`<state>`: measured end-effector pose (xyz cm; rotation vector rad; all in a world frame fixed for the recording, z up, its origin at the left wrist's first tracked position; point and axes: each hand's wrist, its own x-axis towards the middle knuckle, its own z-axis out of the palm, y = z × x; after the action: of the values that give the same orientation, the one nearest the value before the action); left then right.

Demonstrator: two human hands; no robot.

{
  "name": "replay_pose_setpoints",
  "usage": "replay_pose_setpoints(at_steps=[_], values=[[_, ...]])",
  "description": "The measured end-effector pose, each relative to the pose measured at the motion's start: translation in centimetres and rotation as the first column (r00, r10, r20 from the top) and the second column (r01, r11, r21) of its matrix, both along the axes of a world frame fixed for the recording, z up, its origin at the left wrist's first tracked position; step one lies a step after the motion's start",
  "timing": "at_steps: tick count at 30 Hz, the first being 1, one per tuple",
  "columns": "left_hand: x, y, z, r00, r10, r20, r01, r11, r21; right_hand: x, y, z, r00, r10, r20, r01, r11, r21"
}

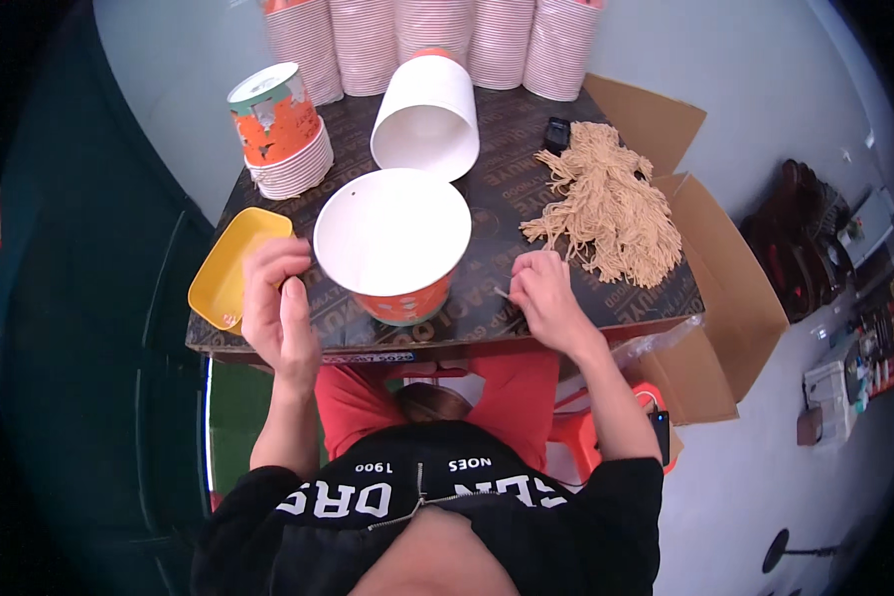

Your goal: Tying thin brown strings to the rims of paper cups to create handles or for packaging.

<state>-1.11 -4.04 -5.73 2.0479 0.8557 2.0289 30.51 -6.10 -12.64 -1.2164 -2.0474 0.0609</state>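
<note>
- The large bucket, white inside and orange outside, is stood upright near the middle of the desk's front edge.
- The left hand is held half open beside the bucket, its fingers bent and the thumb apart from them; nothing is seen in its grasp; whether the bucket is touched cannot be told.
- The right hand is kept narrow near the front edge, right of the bucket; a short thin piece is pinched between thumb and fingers; what it is cannot be told.
- A yellow tray is placed at the front left corner, partly covered by the left hand.
- A second bucket is laid on its side behind the first; an upside-down stack of buckets is set toward the far left corner.
- Tan strings are heaped by the right edge; a small black box is placed behind them.
</note>
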Motion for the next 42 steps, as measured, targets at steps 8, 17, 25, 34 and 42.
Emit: replay_pose_setpoints(at_steps=[8, 17, 25, 34, 42], values=[[1.2, -5.4, 1.2, 0.917, -0.398, -0.020, 0.297, 0.716, -0.632, -7.7, -4.1, 5.1, 0.959, 0.173, -0.223, -0.109, 0.957, 0.270], [3.5, -4.6, 0.1, 0.845, -0.522, 0.114, 0.398, 0.472, -0.787, -9.9, -4.7, 4.8, 0.964, 0.194, -0.184, -0.134, 0.946, 0.297], [3.6, -4.4, -1.3, 0.853, -0.519, 0.062, 0.384, 0.541, -0.748, -10.1, -5.4, 2.7, 0.871, 0.265, -0.414, -0.261, 0.963, 0.068], [3.5, -5.0, 0.2, 0.828, -0.543, -0.141, 0.276, 0.613, -0.740, -11.0, -6.3, 2.6, 0.766, 0.079, -0.638, -0.209, 0.969, -0.131], [3.2, -5.1, 1.0, 0.776, -0.598, -0.201, 0.251, 0.585, -0.771, -10.5, -7.0, 2.1, 0.715, 0.068, -0.696, -0.276, 0.942, -0.192]])
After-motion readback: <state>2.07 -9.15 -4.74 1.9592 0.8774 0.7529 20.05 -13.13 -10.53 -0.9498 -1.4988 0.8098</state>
